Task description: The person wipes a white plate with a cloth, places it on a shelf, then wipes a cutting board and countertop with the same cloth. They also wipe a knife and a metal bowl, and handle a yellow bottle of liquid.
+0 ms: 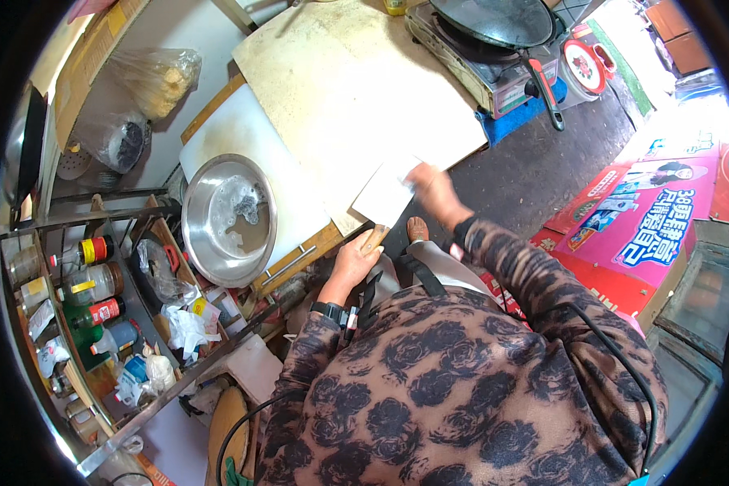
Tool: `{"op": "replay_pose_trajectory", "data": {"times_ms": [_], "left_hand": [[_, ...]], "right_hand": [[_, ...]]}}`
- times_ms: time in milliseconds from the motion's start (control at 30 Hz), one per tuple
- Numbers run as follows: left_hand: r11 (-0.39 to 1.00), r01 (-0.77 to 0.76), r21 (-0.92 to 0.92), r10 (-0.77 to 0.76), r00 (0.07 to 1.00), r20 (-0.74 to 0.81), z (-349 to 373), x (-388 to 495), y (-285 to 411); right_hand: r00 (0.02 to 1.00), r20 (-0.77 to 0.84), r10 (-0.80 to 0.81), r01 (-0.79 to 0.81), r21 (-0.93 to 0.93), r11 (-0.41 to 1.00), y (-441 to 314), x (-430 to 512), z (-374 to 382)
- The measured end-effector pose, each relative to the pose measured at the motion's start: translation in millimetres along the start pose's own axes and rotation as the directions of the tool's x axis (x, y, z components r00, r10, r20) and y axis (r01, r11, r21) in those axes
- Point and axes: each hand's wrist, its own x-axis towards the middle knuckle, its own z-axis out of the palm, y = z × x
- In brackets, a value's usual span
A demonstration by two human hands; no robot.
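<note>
My left hand (pixel 353 266) is closed around the wooden handle (pixel 375 239) of a broad kitchen cleaver. The cleaver's blade (pixel 381 197) is washed out by bright light and reaches over the front edge of the pale board (pixel 316 79). At the blade's right side is my right hand (pixel 440 193), blurred by motion with its fingers bent. Whether it holds a small cloth or pad is too blurred to tell. To the left, a stainless steel basin (pixel 203 243) holds murky, foamy water, on a white cutting board (pixel 297 225).
A wok (pixel 498 21) with a red and black handle sits on a portable gas stove (pixel 462 73) at the back right. Shelves (pixel 140 401) with bottles and jars stand at left. Printed cardboard boxes (pixel 638 212) are stacked at right.
</note>
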Motion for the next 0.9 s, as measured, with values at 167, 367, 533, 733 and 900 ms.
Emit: {"op": "replay_pose_trajectory", "data": {"times_ms": [167, 367, 533, 733, 900], "left_hand": [[0.999, 0.014, 0.037, -0.014, 1.0, 0.002, -2.3, -0.1, 1.6], [0.997, 0.05, -0.062, -0.049, 0.999, 0.009, 3.6, -3.0, -2.3], [0.998, 0.048, 0.041, -0.045, 0.997, -0.07, 11.6, -3.8, -10.0], [0.982, 0.16, 0.095, -0.16, 0.987, -0.004, 6.6, -3.5, -5.9], [0.991, 0.069, 0.113, -0.066, 0.997, -0.029, 0.1, 1.4, 5.3]], "right_hand": [[0.975, -0.015, 0.222, -0.214, 0.212, 0.954, 1.1, -1.9, 10.5], [0.93, 0.267, -0.251, 0.214, 0.161, 0.963, -15.0, -18.9, 30.4], [0.991, -0.129, 0.029, -0.041, -0.091, 0.995, 24.8, 51.5, 33.4], [0.928, 0.292, -0.229, 0.183, 0.179, 0.967, -34.3, -12.5, 95.9], [0.901, 0.403, -0.161, 0.114, 0.14, 0.984, -57.8, -5.6, 82.9]]}}
